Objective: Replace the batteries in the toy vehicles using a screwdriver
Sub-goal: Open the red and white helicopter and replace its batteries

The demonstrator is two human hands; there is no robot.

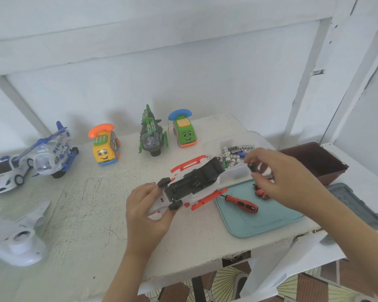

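Mid-desk, left hand (147, 212): fingers curled round the nose end of the toy (196, 182), steadying it on the desk (85, 214).
Toy: belly up, wheels in the air, battery bay (191, 182) open; looks empty, not sure.
Right hand (277, 177): thumb and fingertips pinch one dark battery (253, 167), held just right of the toy's far end, above the box's front wall.
Box (236, 172): clear, holds loose batteries (231, 154).
Screwdriver (241, 203): red and black, lying free on the tray (260, 223), beside the toy.
Other toys: helicopter (50, 153), two phone cars, green chopper (152, 136), all upright and well apart from the hands.
Step (guess): loading cells into the bay.
Risk: the fingertip pinch is light, so the battery may slip and roll off.
Risk: the toy is held at one end only, so it may rock when a cell is pushed against the spring.
Risk: polarity marks unreadable, so a cell could go in reversed.
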